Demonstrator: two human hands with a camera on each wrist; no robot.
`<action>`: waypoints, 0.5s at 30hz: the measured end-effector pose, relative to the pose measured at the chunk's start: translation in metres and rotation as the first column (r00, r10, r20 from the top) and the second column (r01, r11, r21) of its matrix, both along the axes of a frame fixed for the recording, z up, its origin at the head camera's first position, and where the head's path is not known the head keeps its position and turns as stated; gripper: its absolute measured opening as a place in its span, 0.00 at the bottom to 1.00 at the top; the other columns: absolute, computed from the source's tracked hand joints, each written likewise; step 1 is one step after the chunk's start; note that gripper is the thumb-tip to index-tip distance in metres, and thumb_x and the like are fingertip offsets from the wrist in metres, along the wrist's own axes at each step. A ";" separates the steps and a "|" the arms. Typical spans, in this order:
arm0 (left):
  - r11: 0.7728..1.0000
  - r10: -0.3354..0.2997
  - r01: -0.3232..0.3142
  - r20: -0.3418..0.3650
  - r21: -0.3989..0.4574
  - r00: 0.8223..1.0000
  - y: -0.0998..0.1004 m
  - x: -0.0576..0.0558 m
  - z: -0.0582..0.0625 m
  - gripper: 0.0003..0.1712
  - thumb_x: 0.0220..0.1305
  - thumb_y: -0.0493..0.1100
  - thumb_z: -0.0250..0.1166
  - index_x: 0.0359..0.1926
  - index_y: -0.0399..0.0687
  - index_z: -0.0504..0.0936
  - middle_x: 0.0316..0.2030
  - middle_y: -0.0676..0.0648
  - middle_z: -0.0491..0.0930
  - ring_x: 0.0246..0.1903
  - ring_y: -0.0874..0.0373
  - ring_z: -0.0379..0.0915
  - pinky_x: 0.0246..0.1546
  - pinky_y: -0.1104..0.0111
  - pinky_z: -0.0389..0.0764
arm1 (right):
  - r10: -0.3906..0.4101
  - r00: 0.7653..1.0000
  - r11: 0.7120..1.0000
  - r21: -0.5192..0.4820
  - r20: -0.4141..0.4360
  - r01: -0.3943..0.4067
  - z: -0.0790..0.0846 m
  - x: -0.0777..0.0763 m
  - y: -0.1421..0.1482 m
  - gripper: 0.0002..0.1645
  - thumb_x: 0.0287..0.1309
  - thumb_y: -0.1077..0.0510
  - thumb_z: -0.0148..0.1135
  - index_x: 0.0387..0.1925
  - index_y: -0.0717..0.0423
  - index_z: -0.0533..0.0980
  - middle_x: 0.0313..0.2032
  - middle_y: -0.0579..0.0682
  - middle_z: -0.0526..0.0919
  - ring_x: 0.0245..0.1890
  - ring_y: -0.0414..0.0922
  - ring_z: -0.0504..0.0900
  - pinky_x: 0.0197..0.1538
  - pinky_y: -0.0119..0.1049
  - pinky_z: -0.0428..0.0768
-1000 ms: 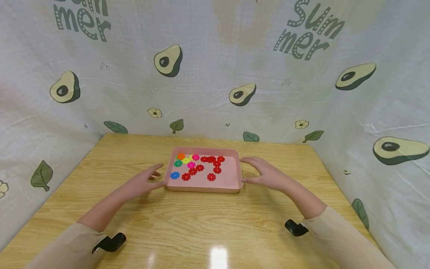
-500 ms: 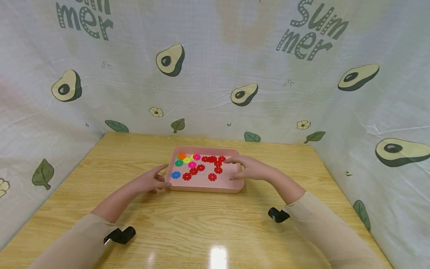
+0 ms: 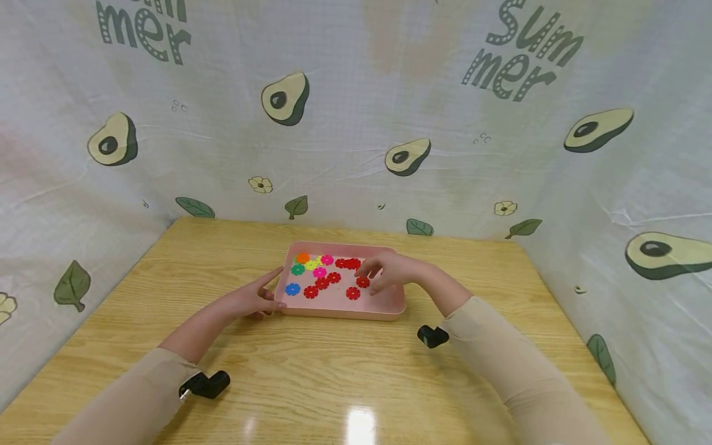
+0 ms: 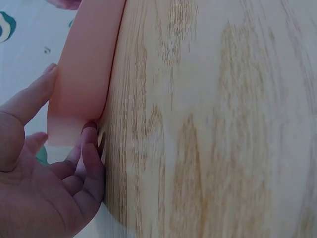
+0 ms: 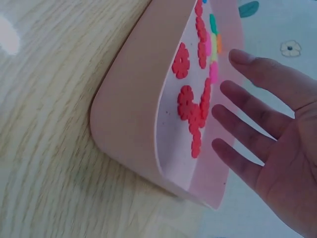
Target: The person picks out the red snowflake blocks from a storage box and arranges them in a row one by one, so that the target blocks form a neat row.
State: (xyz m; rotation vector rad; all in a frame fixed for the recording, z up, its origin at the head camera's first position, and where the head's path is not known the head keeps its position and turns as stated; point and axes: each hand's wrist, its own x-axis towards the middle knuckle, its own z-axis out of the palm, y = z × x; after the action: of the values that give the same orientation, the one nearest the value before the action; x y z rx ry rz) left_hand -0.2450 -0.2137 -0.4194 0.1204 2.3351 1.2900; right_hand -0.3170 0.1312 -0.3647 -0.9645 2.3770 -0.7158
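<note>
A shallow pink tray [image 3: 340, 313] sits on the wooden table with flat, notched plastic discs inside. My left hand [image 3: 253, 301] touches its front left corner. In the left wrist view the thumb [image 4: 37, 94] lies against the tray wall [image 4: 89, 59], while the other fingers bend loosely by its lower edge. My right hand [image 3: 395, 271] hovers over the tray's right part with spread fingers and nothing in them, above red discs [image 3: 353, 293]. From the right wrist, the open palm [image 5: 292, 163] shows beside linked-looking red discs [image 5: 190, 109]; the hand covers some of them from above.
A blue disc [image 3: 292, 289], a green one [image 3: 297, 269], an orange one [image 3: 303, 258] and pink and yellow discs lie at the tray's left. The wooden table [image 3: 311, 377] spreads around it. Behind hangs a cloth [image 3: 345, 123] printed with avocados.
My right hand has left the tray's right edge and moved left over the red discs. My left hand has come closer against the left corner. The tray stays nearly in place.
</note>
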 end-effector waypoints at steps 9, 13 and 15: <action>0.999 -0.019 0.019 -0.002 0.034 1.000 -0.002 -0.002 -0.003 0.57 0.60 0.49 0.70 0.78 0.54 0.40 0.40 0.42 0.73 0.35 0.52 0.70 0.35 0.65 0.73 | 0.029 0.999 0.986 0.165 -0.041 -0.022 -0.006 -0.015 -0.020 0.22 0.52 0.62 0.73 0.50 0.49 0.82 0.44 0.47 0.83 0.45 0.45 0.79 0.45 0.34 0.78; 0.998 -0.032 0.032 -0.010 0.050 0.999 -0.003 -0.002 -0.005 0.58 0.61 0.48 0.70 0.78 0.52 0.39 0.39 0.42 0.73 0.34 0.51 0.70 0.35 0.65 0.72 | 0.017 1.000 0.981 0.191 -0.021 -0.012 -0.011 -0.020 -0.026 0.20 0.50 0.61 0.75 0.47 0.45 0.84 0.41 0.42 0.83 0.41 0.42 0.79 0.42 0.32 0.79; 0.998 -0.031 0.031 -0.011 0.055 0.999 -0.003 -0.001 -0.005 0.58 0.60 0.49 0.70 0.78 0.52 0.39 0.38 0.43 0.73 0.34 0.51 0.70 0.34 0.65 0.71 | 0.016 1.000 0.981 0.194 -0.011 -0.014 -0.013 -0.022 -0.029 0.19 0.50 0.61 0.75 0.45 0.44 0.85 0.39 0.41 0.83 0.41 0.42 0.78 0.42 0.32 0.79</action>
State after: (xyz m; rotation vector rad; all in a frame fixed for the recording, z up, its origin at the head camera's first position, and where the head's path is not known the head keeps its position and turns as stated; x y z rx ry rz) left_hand -0.2463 -0.2172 -0.4241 0.1806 2.2973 1.3421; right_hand -0.3394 0.1027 -0.3780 -0.9051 2.3956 -0.4625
